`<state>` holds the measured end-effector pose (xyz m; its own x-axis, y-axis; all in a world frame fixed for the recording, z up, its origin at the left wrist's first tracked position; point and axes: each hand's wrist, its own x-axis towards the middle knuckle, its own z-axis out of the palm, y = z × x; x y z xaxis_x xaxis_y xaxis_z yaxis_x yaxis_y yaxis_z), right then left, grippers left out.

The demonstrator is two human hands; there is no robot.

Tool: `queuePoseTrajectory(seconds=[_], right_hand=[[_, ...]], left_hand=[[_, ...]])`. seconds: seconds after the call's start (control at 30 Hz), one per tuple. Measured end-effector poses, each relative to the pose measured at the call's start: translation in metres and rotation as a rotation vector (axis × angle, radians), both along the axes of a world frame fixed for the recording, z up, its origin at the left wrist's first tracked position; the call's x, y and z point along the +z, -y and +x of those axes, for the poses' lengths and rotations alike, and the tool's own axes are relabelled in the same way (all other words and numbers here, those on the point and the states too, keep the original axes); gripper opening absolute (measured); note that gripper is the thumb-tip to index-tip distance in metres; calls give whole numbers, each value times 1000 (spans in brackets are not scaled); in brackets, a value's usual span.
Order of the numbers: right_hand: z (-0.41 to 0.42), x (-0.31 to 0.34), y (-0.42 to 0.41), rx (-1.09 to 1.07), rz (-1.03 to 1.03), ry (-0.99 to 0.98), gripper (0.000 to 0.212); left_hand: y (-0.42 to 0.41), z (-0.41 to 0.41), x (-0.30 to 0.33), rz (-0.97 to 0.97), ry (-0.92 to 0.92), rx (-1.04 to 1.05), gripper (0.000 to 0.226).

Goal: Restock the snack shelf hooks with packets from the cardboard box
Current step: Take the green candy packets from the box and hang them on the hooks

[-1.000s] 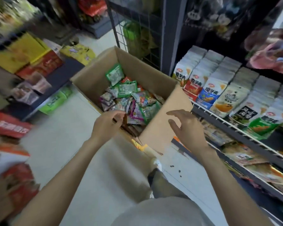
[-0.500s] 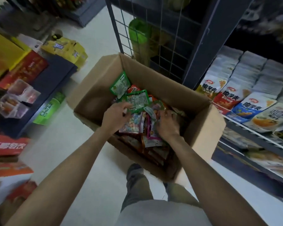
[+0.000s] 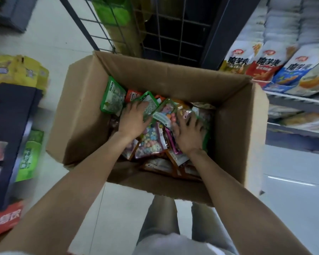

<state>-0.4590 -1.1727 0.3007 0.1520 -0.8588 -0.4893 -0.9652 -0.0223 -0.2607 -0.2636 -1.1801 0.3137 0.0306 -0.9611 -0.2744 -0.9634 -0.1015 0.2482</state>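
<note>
Cardboard box point(image 3: 81, 115), open-topped, on the pale floor point(image 3: 53, 34) beside the snack shelf point(image 3: 293, 100); contents: a loose heap of snack packets point(image 3: 149, 142), green-edged, pink and orange. Left hand point(image 3: 132, 119) inside the box, fingers spread flat on a green-edged packet point(image 3: 149, 105); right hand point(image 3: 189, 134) inside the box just beside it, fingers splayed and pressing on the heap, neither hand plainly gripping anything. Adjacent: a dark wire grid panel point(image 3: 173, 34) behind the box, and white snack bags point(image 3: 269, 63) in rows on the shelf.

Left hand point(image 3: 132, 120) fingertips hidden among packets point(image 3: 151, 138); grip unclear.
</note>
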Motion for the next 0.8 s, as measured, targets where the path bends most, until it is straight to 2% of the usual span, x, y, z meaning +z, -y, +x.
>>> queuePoseTrajectory(seconds=[0.07,0.2,0.37,0.47,0.53,0.63,0.73,0.8], right_hand=[[-3,0,-3,42,-46,2,49],[-10,1,11,-31,-50,102,46],[-16,-10,22,30,117,-10,76],[-16,-8,24,101,75,-76,79],[-13,-2,24,133,-1,-95,77],[-12,3,22,136,-41,-83,76],[-22,9,20,155,16,-28,70],[-28,12,20,248,56,-105,77]], left_hand=[[8,-1,-8,63,12,-4,60],[18,3,-16,205,34,-33,86],[19,0,-20,249,156,-103,106],[21,5,-23,305,167,-76,115],[24,7,-23,306,165,-91,116],[24,7,-21,199,138,-116,106],[19,7,-21,108,120,-120,99],[19,8,-22,92,113,-123,98]])
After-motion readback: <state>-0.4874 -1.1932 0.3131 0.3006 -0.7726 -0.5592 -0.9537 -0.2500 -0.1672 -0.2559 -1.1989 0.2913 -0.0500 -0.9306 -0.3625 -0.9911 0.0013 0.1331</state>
